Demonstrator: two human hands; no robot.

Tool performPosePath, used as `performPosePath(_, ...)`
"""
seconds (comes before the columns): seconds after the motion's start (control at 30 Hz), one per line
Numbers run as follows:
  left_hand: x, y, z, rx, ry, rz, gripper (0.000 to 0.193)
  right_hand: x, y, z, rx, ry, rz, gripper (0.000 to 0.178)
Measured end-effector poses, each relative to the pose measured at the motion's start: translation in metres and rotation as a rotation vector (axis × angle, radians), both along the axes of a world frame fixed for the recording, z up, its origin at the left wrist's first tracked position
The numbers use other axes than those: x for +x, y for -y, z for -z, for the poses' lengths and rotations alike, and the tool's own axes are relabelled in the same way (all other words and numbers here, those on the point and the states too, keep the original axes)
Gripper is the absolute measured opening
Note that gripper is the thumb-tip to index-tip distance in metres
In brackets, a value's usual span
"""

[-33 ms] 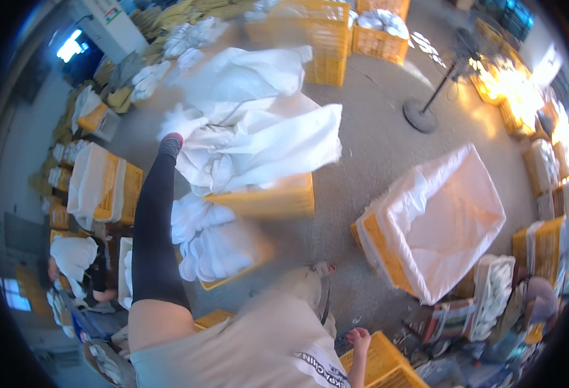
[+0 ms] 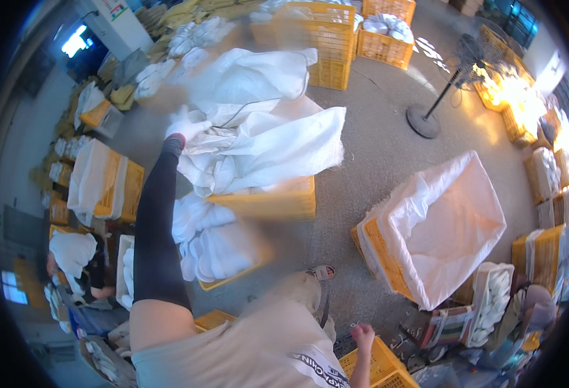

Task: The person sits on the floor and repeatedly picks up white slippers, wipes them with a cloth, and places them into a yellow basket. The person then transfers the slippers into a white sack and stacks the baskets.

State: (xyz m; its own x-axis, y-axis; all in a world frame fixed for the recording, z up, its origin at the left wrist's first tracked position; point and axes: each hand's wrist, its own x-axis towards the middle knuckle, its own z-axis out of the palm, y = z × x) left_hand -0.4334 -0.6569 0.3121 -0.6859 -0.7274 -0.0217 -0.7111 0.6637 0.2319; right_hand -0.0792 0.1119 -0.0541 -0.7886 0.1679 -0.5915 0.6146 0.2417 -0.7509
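Note:
My left hand, in a white glove below a long black sleeve, reaches far forward. Its fingers are closed at the left edge of a crumpled white woven sack sheet. The sheet drapes over a yellow plastic crate, hiding most of its contents. White sole-shaped pieces lie stacked in a lower crate on the near side. My bare right hand hangs near my right side with its fingers curled in, and nothing shows in it. Below it stands another yellow crate.
A yellow crate with a white liner stands tilted in view on the right. Beyond it is a black standing fan. Stacked yellow crates stand at the back. Another person bends at the left; one more is at the right.
My right hand has dropped slightly and its fingers have curled in more. My left hand stays at the sheet's edge. The whole view has shifted a little.

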Motion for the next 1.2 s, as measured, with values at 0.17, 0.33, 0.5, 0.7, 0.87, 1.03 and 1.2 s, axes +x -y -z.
performPosePath(0.17, 0.018, 0.018, 0.112, -0.077, 0.009, -0.01, 0.097, -0.272, 0.135, -0.093, 0.007, -0.335, -0.522, 0.019)
performPosePath(0.33, 0.058, -0.014, 0.196, -0.289, -0.176, 0.075, 0.051, -0.451, 0.464, -0.209, -0.243, -0.961, -0.835, 0.047)
performPosePath(0.5, 0.103, -0.073, 0.192, 0.057, -0.534, 0.101, 0.043, -0.505, 0.714, -0.222, 0.402, -1.376, -1.003, 0.049)
performPosePath(0.7, 0.165, -0.069, 0.142, 0.664, -1.004, -0.229, 0.049, -0.589, 0.594, -0.335, -0.291, -0.939, -0.353, 0.015)
performPosePath(0.87, 0.158, -0.106, 0.148, 0.754, -0.933, -0.117, 0.049, -0.571, 0.3, -0.444, -1.07, -0.98, -0.188, 0.02)
performPosePath(1.03, 0.107, -0.132, 0.174, 0.756, -0.721, 0.129, 0.049, -0.367, 0.076, -0.487, -0.839, -1.119, 0.21, 0.026)
performPosePath(1.2, 0.092, -0.166, 0.147, 0.616, -0.422, 0.596, 0.044, -0.02, -0.022, -0.483, -0.524, -1.353, 0.68, 0.03)
